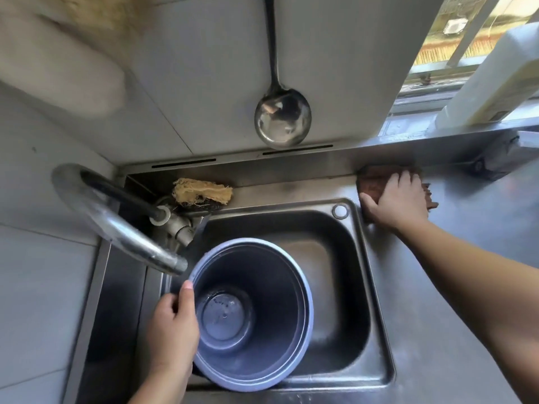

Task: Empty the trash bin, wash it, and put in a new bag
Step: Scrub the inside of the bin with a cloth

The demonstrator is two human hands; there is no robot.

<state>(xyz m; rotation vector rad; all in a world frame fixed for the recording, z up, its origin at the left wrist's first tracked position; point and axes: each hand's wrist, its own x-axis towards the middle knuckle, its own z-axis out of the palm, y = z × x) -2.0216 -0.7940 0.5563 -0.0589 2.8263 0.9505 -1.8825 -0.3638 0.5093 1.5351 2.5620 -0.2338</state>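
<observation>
**Bin in sink, rim held, scrubber reached for**

Nearest: left hand, at front-left of sink. Thumb lying along top of rim, pointing up; fingers curled over outer wall, out of sight. Grips bin at left rim.

Bin: stands upright in sink basin, left-front part, mouth up, just under tap spout. Blue-grey plastic, round, tapering to smaller flat bottom. Doubled rim, maybe a separate ring; hard to tell. No bag inside. Film of water and some droplets on bottom, a few dark specks. Walls otherwise look smooth.

Handling, judged: light, empty plastic, fairly stiff but rim likely to flex under a hard squeeze. Wet, so slippery on smooth walls. Best hold at rim, thumb inside or on top, fingers outside, as now; rim lip gives a stop against slipping. Not fragile. One hand enough to tilt or turn for scrubbing; may slide on wet steel basin if pushed.

Right hand: at worktop back edge, just right of sink's back-right corner. Fingers spread and bent down over dark brown scrubber, thumb at its near side. Closing on it or pressing; lifted or not, cannot tell.

Also: yellow sponge on back-left ledge, ladle hung on wall above.
</observation>
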